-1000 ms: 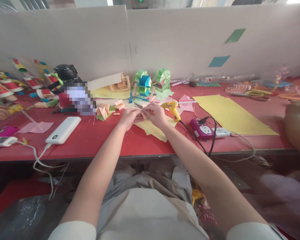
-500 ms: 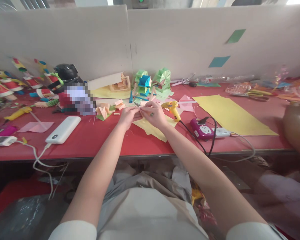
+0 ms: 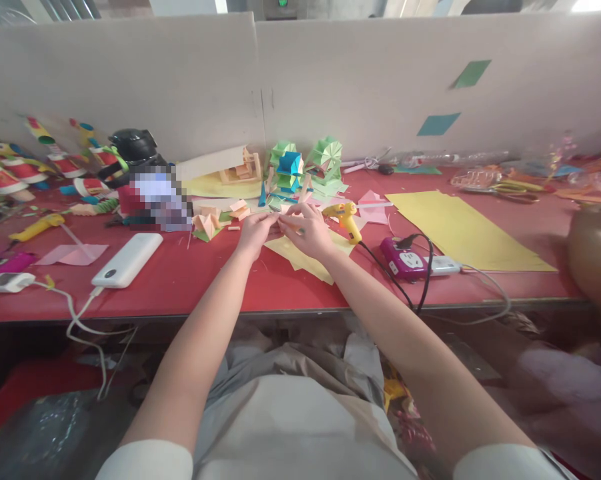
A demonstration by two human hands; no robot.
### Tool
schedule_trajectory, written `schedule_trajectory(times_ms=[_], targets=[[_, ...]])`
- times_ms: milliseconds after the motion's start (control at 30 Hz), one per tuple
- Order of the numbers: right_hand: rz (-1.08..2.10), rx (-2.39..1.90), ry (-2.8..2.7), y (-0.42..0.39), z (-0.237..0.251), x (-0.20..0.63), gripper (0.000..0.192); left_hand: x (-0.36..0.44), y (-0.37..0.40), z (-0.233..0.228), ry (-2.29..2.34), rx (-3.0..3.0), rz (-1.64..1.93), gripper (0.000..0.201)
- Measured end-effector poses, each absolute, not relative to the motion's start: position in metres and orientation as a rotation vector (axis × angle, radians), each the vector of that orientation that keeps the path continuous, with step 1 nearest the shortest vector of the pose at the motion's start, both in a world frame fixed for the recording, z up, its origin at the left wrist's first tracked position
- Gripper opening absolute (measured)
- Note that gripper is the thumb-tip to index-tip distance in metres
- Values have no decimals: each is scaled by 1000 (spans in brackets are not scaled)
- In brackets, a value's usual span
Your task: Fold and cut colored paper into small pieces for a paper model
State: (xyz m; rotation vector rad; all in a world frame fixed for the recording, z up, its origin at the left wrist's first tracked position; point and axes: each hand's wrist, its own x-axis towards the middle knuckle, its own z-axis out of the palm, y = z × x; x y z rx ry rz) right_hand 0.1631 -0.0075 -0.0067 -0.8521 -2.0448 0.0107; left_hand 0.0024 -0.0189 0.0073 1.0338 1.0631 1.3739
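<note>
Saw at far left a glue gun [image 3: 37,227] beside pink paper [image 3: 70,254], then a white power bank [image 3: 127,261] aslant on the red table [image 3: 185,267]. Found red surface between power bank and left forearm, down to the front edge. Noted peach folds [image 3: 207,225] near the left hand [image 3: 254,235], limiting room on that side. Found its grip pressed together at the fingertips, pinching a small piece [image 3: 276,228] between the two hands. Made out only a thin, pale bit of it; could not read shape or edges behind the fingers. Saw the right hand [image 3: 307,232] curved in to the same spot; could not tell its grip as pinching or merely touching. Saw yellow paper [image 3: 307,259] below, irregular at the edges, and a blue-green model [image 3: 289,170] near behind. Noted a yellow gun [image 3: 344,217] just beside the right hand, cord dropping over the front edge past a purple socket [image 3: 403,259]. Saw farther right a broad yellow sheet [image 3: 465,230], then another person's arm [image 3: 593,257].
</note>
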Motion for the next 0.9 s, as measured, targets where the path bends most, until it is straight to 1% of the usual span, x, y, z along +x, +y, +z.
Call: schedule_trajectory(times_ms=[133,200,300,333,367,433,500,567,667,900], targets=[[98,-812,-1964,-5,-9,162,26,2,-17,5,1142,1163,1431,22],[171,-801,-1865,-1,-10,162,26,1,-16,3,1168,1260,1477,26],[293,-895,-1641,5,-11,164,21,-1,-13,1,1134,1349,1517,33],[362,-945,-1551,7,-11,164,25,-2,-12,0,1115,1362,1525,34],[458,-987,-1462,9,-11,165,33,-3,-12,-1,1099,1371,1531,36],[726,-1004,-1347,9,-9,165,47,-4,-10,-2,1081,1377,1539,36],[1001,-949,-1367,8,-6,165,48,-4,-10,-2,1078,1364,1540,35],[1147,-893,-1456,5,-4,165,45,-4,-10,-2,1083,1347,1537,34],[1185,-859,-1493,1,-2,165,43,-3,-10,-2,1104,1335,1533,32],[1149,-857,-1515,3,-5,168,39,-2,-9,-3,1177,1378,1529,32]])
